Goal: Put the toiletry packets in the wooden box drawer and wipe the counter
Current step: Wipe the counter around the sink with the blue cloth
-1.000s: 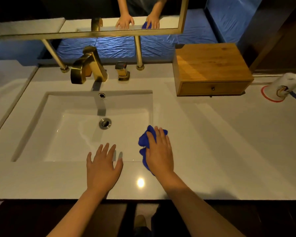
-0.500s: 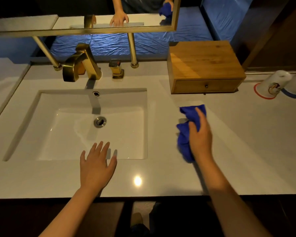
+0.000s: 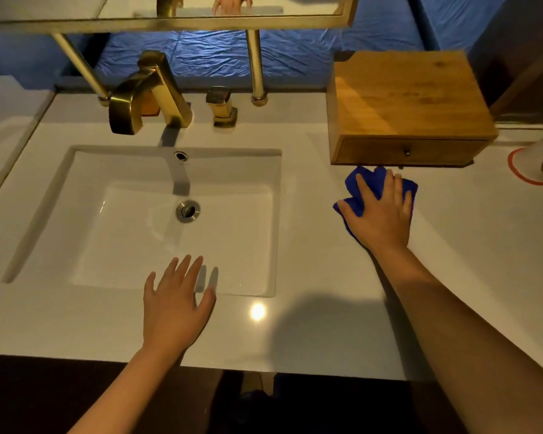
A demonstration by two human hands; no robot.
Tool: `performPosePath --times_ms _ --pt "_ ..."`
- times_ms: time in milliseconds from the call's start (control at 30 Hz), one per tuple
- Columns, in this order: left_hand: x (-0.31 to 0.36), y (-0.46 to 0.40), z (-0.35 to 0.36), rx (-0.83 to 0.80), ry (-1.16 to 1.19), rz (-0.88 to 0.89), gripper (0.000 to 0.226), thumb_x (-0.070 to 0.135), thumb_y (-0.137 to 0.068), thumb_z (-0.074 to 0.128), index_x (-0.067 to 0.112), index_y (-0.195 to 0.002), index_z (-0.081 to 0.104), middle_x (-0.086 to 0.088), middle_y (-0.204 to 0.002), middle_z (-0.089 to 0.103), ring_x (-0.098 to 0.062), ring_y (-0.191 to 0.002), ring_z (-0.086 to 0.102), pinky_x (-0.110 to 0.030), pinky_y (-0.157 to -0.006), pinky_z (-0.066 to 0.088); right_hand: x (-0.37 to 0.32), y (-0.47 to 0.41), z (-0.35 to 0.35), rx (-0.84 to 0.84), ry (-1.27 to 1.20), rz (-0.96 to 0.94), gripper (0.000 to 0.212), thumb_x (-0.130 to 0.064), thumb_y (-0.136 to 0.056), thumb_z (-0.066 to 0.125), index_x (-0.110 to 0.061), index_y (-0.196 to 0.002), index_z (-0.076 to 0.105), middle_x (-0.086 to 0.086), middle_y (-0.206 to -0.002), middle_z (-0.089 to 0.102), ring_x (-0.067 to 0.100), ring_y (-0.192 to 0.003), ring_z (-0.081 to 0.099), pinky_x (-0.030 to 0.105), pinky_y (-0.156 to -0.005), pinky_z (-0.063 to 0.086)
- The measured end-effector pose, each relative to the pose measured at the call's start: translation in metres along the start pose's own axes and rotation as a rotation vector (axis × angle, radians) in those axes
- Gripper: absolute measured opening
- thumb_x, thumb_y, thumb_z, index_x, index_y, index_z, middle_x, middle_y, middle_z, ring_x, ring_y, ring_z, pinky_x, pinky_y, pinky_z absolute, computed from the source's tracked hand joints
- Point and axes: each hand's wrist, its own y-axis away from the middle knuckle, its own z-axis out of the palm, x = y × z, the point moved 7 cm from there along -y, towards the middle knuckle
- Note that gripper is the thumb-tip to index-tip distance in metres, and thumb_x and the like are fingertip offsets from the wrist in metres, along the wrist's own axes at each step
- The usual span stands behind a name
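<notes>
Pressing cloth [image 3: 354,184] onto tabletop [image 3: 326,336] under flat, outstretched right hand [image 3: 381,214], just before box [image 3: 405,95]; resting left hand [image 3: 176,305], splayed flat, by sink [image 3: 44,214].

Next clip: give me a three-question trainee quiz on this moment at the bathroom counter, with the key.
1. True or false: the wooden box drawer is shut.
2. What lies under the right hand? A) blue cloth B) paper cup C) toiletry packet
3. Fill in: the left hand lies open at the front edge of the ____.

Key: 1 true; 2 A; 3 sink.
</notes>
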Motion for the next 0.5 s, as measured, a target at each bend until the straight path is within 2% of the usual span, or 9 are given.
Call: performPosePath --times_ms 100,233,367,500 --pt "0.0 -0.001 0.001 -0.011 -0.004 0.002 0.071 0.059 -0.083 0.014 0.027 -0.143 0.036 0.0 -0.152 0.037 -0.017 -0.144 0.025 -0.046 -0.116 0.011 -0.017 -0.001 0.001 -0.036 -0.028 -0.107 0.065 -0.065 -0.084 0.037 -0.033 -0.14 0.03 0.014 -0.155 0.019 0.034 -0.143 0.009 0.054 -0.116 0.01" --pt "-0.001 -0.001 0.001 -0.028 -0.007 0.002 0.07 0.059 -0.084 0.015 0.028 -0.142 0.037 0.001 -0.151 0.037 -0.017 -0.144 0.025 -0.046 -0.116 0.012 -0.056 0.045 0.008 -0.077 -0.1 -0.246 0.07 -0.071 -0.077 0.037 -0.039 -0.139 0.028 0.009 -0.156 0.019 0.032 -0.143 0.008 0.054 -0.115 0.007" --pt "0.002 0.0 0.0 -0.043 -0.005 -0.004 0.068 0.057 -0.085 0.016 0.027 -0.141 0.039 0.001 -0.15 0.039 -0.017 -0.143 0.027 -0.047 -0.116 0.014 -0.097 0.058 0.022 -0.086 -0.036 -0.175 0.07 -0.07 -0.078 0.031 -0.038 -0.139 0.019 0.01 -0.156 0.016 0.035 -0.143 0.004 0.058 -0.113 0.004" --pt "0.002 0.0 -0.003 -0.04 -0.003 -0.007 0.066 0.056 -0.085 0.018 0.027 -0.14 0.042 0.001 -0.148 0.042 -0.018 -0.142 0.03 -0.047 -0.115 0.017 -0.131 0.009 0.022 -0.07 -0.042 -0.176 0.064 -0.053 -0.086 0.044 -0.03 -0.141 0.02 0.012 -0.154 0.018 0.036 -0.143 0.007 0.059 -0.113 0.008"
